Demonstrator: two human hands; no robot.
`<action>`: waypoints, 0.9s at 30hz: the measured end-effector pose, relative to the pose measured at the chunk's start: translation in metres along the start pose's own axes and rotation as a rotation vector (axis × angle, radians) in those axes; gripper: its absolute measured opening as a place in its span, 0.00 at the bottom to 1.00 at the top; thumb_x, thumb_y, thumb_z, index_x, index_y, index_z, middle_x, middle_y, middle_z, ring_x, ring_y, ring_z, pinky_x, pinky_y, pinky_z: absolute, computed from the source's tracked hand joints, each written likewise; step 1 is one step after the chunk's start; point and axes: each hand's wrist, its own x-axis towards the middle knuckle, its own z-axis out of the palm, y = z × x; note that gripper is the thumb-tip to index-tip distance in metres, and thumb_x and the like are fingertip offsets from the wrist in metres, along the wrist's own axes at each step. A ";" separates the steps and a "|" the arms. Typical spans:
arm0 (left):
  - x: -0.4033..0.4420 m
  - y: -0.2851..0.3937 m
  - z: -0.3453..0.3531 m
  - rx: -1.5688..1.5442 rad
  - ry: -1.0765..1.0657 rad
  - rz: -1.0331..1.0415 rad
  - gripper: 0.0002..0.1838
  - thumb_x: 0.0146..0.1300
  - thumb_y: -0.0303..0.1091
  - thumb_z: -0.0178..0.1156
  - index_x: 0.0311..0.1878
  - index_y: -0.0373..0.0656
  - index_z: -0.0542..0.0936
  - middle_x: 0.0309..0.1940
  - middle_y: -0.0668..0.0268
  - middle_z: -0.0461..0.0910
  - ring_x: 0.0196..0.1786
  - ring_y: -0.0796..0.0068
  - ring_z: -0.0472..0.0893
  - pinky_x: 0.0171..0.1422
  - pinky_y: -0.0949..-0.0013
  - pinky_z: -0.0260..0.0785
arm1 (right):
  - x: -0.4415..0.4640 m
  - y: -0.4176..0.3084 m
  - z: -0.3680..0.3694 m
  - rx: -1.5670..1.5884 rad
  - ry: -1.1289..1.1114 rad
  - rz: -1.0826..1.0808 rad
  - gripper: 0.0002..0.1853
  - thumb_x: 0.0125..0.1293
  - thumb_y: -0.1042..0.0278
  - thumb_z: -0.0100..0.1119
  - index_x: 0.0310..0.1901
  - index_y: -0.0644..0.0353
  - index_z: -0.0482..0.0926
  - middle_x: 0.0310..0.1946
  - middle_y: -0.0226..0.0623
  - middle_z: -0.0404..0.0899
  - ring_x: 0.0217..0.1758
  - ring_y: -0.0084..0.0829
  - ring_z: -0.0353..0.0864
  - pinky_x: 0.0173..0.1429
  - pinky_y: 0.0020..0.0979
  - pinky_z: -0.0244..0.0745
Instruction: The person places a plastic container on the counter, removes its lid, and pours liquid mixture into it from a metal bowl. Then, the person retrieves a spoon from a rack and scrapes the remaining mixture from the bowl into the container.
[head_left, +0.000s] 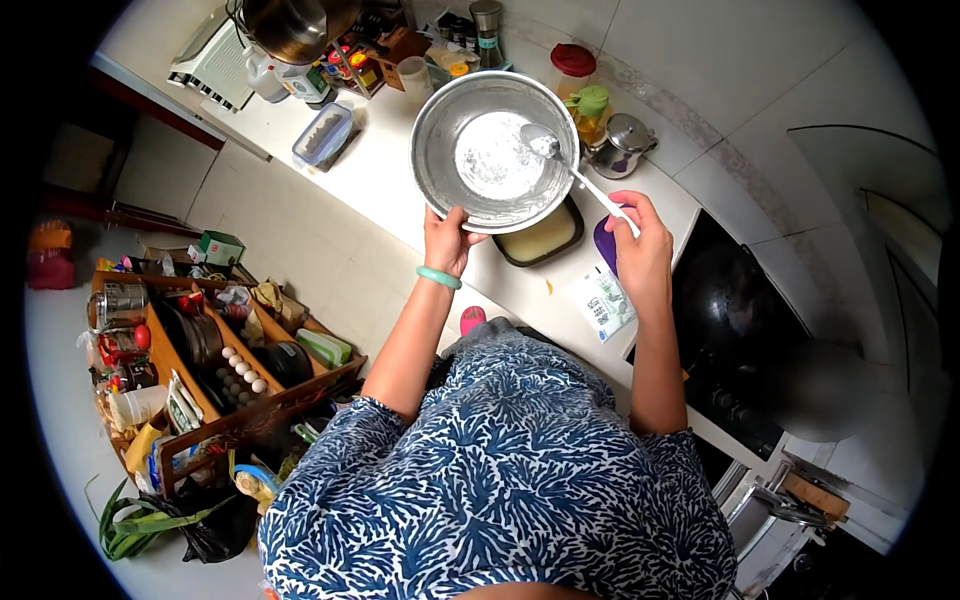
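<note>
My left hand (448,242) grips the near rim of a round metal basin (440,150), its thumb over the edge. The basin is tilted towards me, and whitish residue coats its inside. In my right hand (643,245) is the white handle of a spoon (595,190). The spoon's bowl, with a white clump on it, is inside the basin at the right. Partly covered by the basin, a dark-rimmed rectangular dish (548,259) contains something pale yellow and smooth. A purple object (605,245) lies beside my right hand, and a printed packet (606,303) rests below it.
A metal pot (625,140) and red-lidded jar (573,62) stand behind the basin. A clear container (325,135) sits on the counter at left. At right is a dark stove (735,310). A wooden shelf unit (290,405) with eggs and groceries stands on the floor at left.
</note>
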 end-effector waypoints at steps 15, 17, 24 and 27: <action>-0.007 0.025 0.023 0.334 -0.139 0.142 0.24 0.60 0.20 0.46 0.61 0.43 0.64 0.46 0.63 0.77 0.35 0.75 0.82 0.28 0.74 0.81 | 0.059 0.008 -0.015 -0.529 0.325 -0.813 0.16 0.52 0.84 0.55 0.44 0.65 0.78 0.33 0.38 0.77 0.37 0.40 0.75 0.40 0.36 0.73; -0.010 0.030 0.028 0.376 -0.165 0.184 0.24 0.59 0.20 0.46 0.61 0.43 0.65 0.44 0.65 0.77 0.36 0.76 0.82 0.30 0.73 0.81 | 0.064 0.009 -0.021 -0.581 0.346 -0.915 0.17 0.49 0.84 0.56 0.43 0.64 0.79 0.31 0.35 0.77 0.33 0.35 0.73 0.37 0.33 0.72; -0.011 0.031 0.027 0.376 -0.175 0.262 0.29 0.58 0.18 0.44 0.66 0.42 0.62 0.43 0.66 0.77 0.35 0.80 0.81 0.30 0.75 0.80 | 0.050 0.043 -0.023 -0.634 0.244 -0.954 0.16 0.48 0.83 0.57 0.41 0.64 0.81 0.31 0.34 0.77 0.33 0.34 0.73 0.37 0.32 0.72; -0.006 0.029 0.020 0.476 -0.225 0.215 0.33 0.57 0.16 0.44 0.69 0.40 0.60 0.51 0.64 0.75 0.45 0.78 0.80 0.44 0.76 0.77 | 0.048 0.040 -0.023 -0.584 0.320 -0.933 0.16 0.47 0.83 0.57 0.41 0.64 0.81 0.31 0.34 0.77 0.32 0.34 0.74 0.38 0.33 0.72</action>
